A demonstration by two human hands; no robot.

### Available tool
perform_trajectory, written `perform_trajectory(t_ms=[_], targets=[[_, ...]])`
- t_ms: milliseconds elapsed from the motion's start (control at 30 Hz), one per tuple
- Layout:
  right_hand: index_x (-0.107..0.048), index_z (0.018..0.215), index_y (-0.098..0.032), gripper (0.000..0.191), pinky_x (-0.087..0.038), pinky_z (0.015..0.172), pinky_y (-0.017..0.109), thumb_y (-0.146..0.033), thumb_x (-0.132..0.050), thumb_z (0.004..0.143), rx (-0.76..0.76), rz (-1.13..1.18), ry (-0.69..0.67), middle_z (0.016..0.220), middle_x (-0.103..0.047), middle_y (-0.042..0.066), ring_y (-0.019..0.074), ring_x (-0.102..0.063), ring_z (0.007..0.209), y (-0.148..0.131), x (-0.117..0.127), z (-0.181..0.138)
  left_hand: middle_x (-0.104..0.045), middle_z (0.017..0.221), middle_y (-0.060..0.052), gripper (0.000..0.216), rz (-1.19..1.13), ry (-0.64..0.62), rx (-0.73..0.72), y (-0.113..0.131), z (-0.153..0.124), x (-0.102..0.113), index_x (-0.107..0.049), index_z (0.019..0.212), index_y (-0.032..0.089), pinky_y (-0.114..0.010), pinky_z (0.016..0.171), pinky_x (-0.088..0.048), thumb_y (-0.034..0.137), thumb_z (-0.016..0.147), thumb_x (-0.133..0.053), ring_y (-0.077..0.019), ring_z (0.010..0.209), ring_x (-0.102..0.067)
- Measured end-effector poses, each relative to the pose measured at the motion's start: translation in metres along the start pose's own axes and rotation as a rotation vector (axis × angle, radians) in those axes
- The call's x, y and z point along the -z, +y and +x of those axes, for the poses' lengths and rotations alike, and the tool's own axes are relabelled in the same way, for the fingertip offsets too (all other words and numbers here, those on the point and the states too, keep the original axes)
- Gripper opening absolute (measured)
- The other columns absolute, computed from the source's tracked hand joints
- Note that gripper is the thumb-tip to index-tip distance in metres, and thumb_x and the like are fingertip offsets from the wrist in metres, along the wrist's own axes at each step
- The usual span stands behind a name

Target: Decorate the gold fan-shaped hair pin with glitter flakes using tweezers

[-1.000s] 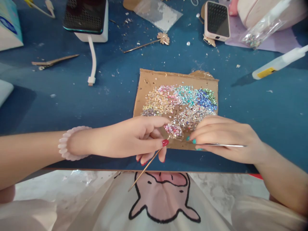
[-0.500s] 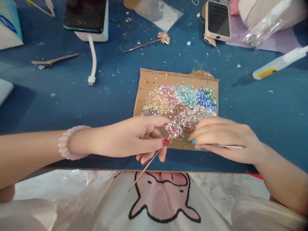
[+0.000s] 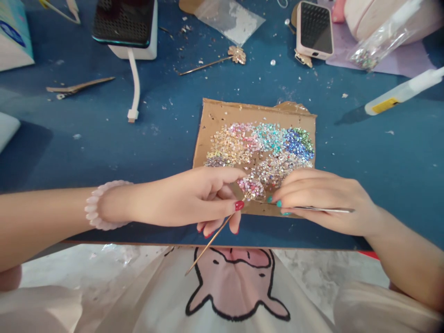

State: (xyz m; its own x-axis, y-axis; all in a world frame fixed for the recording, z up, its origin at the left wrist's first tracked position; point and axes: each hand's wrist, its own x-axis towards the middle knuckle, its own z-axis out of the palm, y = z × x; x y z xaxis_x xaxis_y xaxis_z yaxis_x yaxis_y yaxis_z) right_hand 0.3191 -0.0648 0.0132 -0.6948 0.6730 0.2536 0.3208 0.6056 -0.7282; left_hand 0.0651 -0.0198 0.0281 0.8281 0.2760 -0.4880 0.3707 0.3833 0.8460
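Note:
My left hand (image 3: 187, 199) pinches a gold hairpin (image 3: 211, 240) whose leaf-shaped head (image 3: 252, 188), covered in pink and clear rhinestones, rests over the near edge of a brown cardboard piece (image 3: 222, 113). My right hand (image 3: 322, 196) is closed round thin metal tweezers (image 3: 322, 210), their tip touching the hairpin's head. Heaps of coloured rhinestones (image 3: 263, 145) lie spread on the cardboard just beyond both hands.
A blue table (image 3: 104, 138) carries a second gold leaf hairpin (image 3: 222, 58), a phone in a pink case (image 3: 314, 30), a white box with a cable (image 3: 133, 51), a glue bottle (image 3: 402, 92), plastic bags of stones (image 3: 381, 39) and scattered bits.

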Motion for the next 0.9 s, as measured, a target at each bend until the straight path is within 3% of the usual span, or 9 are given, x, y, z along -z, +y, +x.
perform_trajectory(t_ms=[900], targets=[[-0.062, 0.090, -0.017, 0.004, -0.050, 0.076, 0.034, -0.018, -0.059, 0.087, 0.013, -0.209, 0.071, 0.082, -0.069, 0.004, 0.0159, -0.063, 0.082, -0.012, -0.017, 0.009, -0.066, 0.073, 0.001, 0.012, -0.072, -0.002, -0.020, 0.000, 0.000, 0.001, -0.049, 0.098, 0.019, -0.013, 0.045, -0.042, 0.011, 0.090, -0.046, -0.0041, 0.044, -0.047]])
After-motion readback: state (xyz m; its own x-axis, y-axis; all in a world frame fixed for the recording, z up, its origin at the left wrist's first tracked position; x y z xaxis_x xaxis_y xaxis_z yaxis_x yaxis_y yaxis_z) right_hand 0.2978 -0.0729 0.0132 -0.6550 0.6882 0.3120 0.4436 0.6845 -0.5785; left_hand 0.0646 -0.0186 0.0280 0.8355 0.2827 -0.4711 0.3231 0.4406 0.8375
